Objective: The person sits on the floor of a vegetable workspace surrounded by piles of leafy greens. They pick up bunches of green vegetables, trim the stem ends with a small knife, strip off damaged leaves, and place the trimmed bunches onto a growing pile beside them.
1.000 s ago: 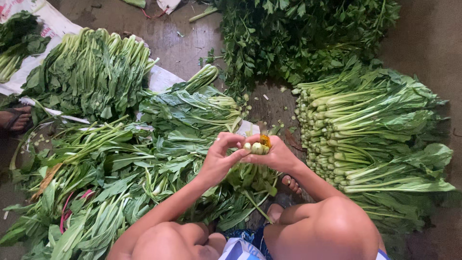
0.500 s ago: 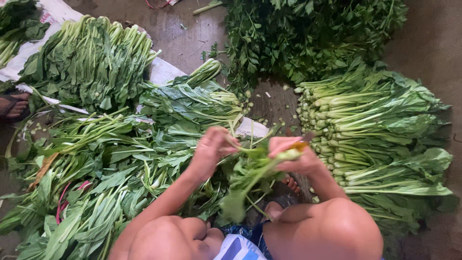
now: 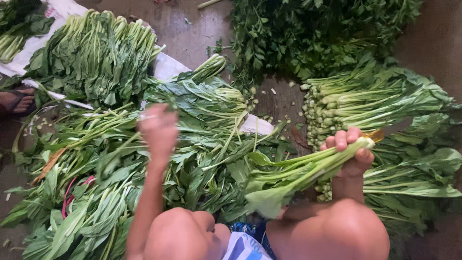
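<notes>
A person gathers leafy greens amid heaps spread on the ground.

The left hand [image 3: 158, 129] is motion-blurred, so whether its fingers are spread cannot be told; it hovers over the loose greens [image 3: 101, 163] at centre left. The right hand [image 3: 350, 153] grips a bundle of greens [image 3: 298, 174] by the stems (a yellow handle shows above the fist), leaves drooping toward lower centre. Half a second ago both hands met at the bundle; now they are well apart.

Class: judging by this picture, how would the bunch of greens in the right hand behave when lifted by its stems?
The bunch is probably floppy: its leaves sag below the right hand. It seems light, since one hand holds it. Loose stalks might slip out; I see no tie.
</notes>
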A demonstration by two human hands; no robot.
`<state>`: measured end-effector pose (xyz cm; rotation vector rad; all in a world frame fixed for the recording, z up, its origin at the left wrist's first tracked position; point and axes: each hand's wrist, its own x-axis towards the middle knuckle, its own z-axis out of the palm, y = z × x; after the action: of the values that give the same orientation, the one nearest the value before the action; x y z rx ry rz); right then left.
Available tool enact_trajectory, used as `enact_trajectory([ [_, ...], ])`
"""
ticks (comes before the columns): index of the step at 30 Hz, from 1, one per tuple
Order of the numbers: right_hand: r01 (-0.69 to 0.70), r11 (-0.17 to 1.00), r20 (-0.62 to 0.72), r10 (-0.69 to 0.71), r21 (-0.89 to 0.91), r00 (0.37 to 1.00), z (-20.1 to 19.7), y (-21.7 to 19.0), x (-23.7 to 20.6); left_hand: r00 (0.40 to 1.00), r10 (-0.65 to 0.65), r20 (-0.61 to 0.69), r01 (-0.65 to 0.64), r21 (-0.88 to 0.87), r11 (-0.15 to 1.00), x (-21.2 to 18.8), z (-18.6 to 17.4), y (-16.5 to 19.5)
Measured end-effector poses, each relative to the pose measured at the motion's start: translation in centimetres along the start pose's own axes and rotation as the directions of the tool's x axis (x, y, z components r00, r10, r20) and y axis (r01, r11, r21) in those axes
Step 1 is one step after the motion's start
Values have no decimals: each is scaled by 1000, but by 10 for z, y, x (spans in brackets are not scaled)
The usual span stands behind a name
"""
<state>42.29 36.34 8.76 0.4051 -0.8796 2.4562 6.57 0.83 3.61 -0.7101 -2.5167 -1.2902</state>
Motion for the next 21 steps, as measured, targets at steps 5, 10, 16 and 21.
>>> enact_trajectory([
  [5,-57,996,-72,52,-64,996,4,6,-2,726,319,609,-493,137,859,-51,171,7],
  [10,-125,973,-213,83,-195,974,6,-3,-15,591,243,769,-163,-181,970,-150,211,14],
  [16,-141,979,-196,110,-150,974,5,-17,-22,559,168,812,-126,-117,985,-55,217,-11],
  [21,-130,973,-283,71,-193,956,11,-12,-25,713,414,565,-405,-151,902,2,222,-8],
])
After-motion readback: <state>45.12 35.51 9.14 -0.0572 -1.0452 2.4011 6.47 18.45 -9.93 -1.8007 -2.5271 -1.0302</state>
